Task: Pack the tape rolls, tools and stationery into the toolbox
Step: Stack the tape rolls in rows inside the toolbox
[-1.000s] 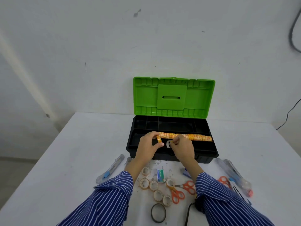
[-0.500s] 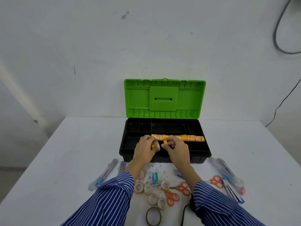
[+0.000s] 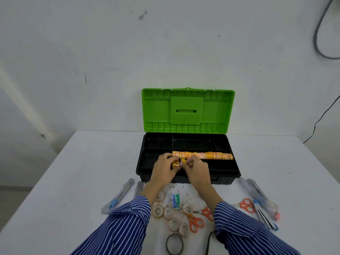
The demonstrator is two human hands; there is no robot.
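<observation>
With my left hand (image 3: 163, 169) and right hand (image 3: 197, 170) each pinching a small amber tape roll (image 3: 175, 164) over the open black toolbox (image 3: 233, 169), I judge the best placement to be flush against the end of the orange roll row (image 3: 204, 155) — axis aligned.

One toolbox (image 3: 187, 170), three orange scissors (image 3: 196, 222) (image 3: 207, 213) (image 3: 245, 205), six clear tape rolls (image 3: 158, 211).

Both hands, left (image 3: 164, 170) and right (image 3: 197, 172), pinch small yellow tape rolls (image 3: 176, 164) over the open toolbox (image 3: 187, 170).

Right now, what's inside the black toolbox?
Inside the toolbox, a long row of orange tape rolls lies in the front tray; the rear compartments look empty. The hands hide part of the front tray.
</observation>
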